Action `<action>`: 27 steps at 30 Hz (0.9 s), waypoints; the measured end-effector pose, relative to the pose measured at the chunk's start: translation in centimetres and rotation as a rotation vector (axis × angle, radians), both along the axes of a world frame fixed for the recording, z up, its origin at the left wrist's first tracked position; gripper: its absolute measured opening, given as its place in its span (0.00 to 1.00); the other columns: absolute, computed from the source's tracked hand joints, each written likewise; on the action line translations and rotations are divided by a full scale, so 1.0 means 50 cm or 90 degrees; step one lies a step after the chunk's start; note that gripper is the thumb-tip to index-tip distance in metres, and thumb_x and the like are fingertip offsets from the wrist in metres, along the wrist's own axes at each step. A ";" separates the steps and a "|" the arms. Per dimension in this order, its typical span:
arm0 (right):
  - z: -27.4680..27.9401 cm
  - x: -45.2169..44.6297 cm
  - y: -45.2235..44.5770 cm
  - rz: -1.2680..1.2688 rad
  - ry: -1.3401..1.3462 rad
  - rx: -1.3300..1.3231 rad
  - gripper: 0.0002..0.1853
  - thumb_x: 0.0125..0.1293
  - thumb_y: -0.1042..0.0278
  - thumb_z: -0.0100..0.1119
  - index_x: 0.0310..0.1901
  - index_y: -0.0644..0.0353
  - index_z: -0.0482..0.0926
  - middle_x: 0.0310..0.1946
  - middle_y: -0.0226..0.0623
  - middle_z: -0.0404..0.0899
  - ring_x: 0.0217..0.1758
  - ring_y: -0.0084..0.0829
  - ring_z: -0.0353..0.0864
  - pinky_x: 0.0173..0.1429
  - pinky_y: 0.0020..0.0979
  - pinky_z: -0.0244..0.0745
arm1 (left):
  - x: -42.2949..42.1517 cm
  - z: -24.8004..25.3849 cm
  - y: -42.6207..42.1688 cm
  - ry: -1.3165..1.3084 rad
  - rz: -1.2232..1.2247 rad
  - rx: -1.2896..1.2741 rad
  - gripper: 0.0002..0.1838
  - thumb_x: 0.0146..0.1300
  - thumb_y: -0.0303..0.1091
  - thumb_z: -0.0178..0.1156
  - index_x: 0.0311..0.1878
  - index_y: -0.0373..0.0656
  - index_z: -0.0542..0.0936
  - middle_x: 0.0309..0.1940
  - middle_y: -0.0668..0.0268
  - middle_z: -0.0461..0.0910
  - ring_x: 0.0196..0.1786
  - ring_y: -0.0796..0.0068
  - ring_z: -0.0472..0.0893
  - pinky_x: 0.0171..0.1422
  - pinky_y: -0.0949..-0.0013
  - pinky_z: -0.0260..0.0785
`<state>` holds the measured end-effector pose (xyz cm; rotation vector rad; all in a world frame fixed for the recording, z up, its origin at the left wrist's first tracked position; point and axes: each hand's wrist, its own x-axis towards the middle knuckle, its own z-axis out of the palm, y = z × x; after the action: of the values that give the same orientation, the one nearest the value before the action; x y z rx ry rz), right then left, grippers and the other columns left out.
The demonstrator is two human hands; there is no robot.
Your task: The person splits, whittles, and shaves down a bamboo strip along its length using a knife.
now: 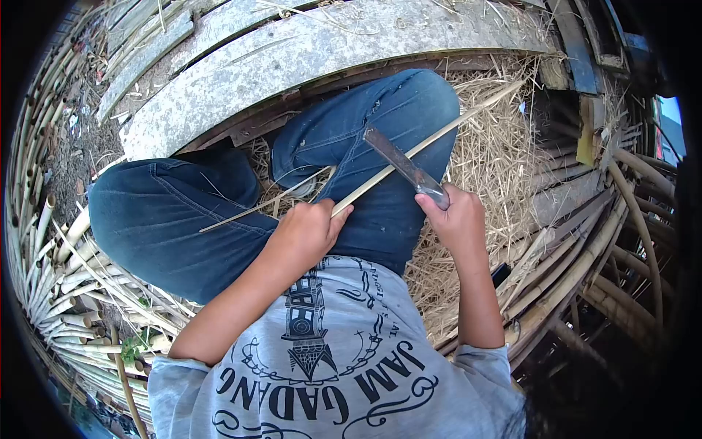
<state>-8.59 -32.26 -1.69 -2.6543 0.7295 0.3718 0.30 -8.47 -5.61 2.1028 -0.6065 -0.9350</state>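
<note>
My left hand [308,231] is closed around a thin pale bamboo strip [446,132], which slants up to the right across my lap. The strip's far end reaches over the straw beyond my knee. In my right hand [455,217] is a knife [398,161] with a broad, dark, worn blade, gripped by its handle, which my fingers mostly hide. The blade crosses the strip partway along and appears to touch it. A second, thinner strip [259,208] lies over my leg to the left of my left hand.
Weathered wooden planks [241,88] run across in front of my knees. Shavings [490,175] cover the ground at the right. Cut bamboo poles [73,293] are piled at the left, and more bamboo lengths [578,271] lie at the right.
</note>
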 end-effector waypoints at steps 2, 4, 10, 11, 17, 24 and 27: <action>-0.007 -0.009 -0.005 0.028 -0.015 -0.027 0.33 0.56 0.34 0.66 0.21 0.63 0.77 0.16 0.50 0.77 0.22 0.50 0.81 0.27 0.43 0.75 | -0.001 0.002 0.000 0.002 0.004 0.002 0.21 0.71 0.39 0.57 0.26 0.32 0.76 0.18 0.42 0.74 0.27 0.36 0.76 0.34 0.46 0.69; -0.010 -0.006 -0.001 0.055 -0.033 -0.043 0.33 0.56 0.34 0.66 0.21 0.63 0.77 0.15 0.49 0.77 0.21 0.50 0.81 0.27 0.43 0.75 | -0.007 -0.003 0.000 0.002 0.008 0.011 0.20 0.71 0.39 0.57 0.26 0.32 0.76 0.18 0.42 0.75 0.27 0.36 0.76 0.34 0.46 0.69; -0.002 -0.006 0.041 0.116 -0.003 -0.011 0.34 0.57 0.33 0.64 0.21 0.64 0.76 0.14 0.48 0.77 0.20 0.49 0.82 0.25 0.43 0.75 | -0.005 -0.006 0.001 -0.008 0.006 0.015 0.20 0.70 0.38 0.57 0.27 0.31 0.76 0.19 0.41 0.74 0.27 0.36 0.76 0.34 0.46 0.68; -0.002 -0.008 0.034 0.111 -0.001 -0.009 0.34 0.57 0.33 0.64 0.21 0.64 0.76 0.14 0.48 0.77 0.20 0.49 0.82 0.25 0.43 0.75 | -0.006 -0.006 0.003 -0.009 0.004 0.010 0.20 0.70 0.38 0.57 0.27 0.31 0.76 0.19 0.41 0.74 0.27 0.36 0.76 0.34 0.46 0.68; -0.015 -0.017 -0.013 -0.143 -0.009 0.054 0.33 0.60 0.36 0.63 0.22 0.66 0.76 0.16 0.53 0.77 0.23 0.52 0.82 0.28 0.45 0.75 | -0.007 -0.009 -0.002 0.002 0.002 0.011 0.20 0.70 0.38 0.57 0.26 0.32 0.75 0.18 0.42 0.74 0.27 0.36 0.76 0.33 0.47 0.68; -0.039 -0.023 -0.005 0.125 -0.053 -0.008 0.37 0.51 0.26 0.64 0.21 0.62 0.77 0.13 0.47 0.76 0.18 0.48 0.81 0.24 0.42 0.76 | -0.002 -0.009 -0.006 -0.022 -0.003 0.020 0.20 0.71 0.38 0.57 0.25 0.32 0.75 0.19 0.42 0.74 0.28 0.37 0.76 0.34 0.47 0.67; -0.041 -0.020 -0.016 0.128 -0.058 -0.016 0.37 0.49 0.24 0.64 0.21 0.61 0.77 0.13 0.46 0.76 0.18 0.47 0.81 0.24 0.40 0.75 | -0.001 -0.006 -0.005 -0.041 -0.010 0.013 0.20 0.70 0.38 0.57 0.25 0.32 0.75 0.19 0.42 0.74 0.28 0.37 0.76 0.34 0.47 0.67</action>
<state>-9.58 -33.04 -3.75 -2.7556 0.4422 0.2930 0.25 -8.72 -5.94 2.1555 -0.6504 -0.8891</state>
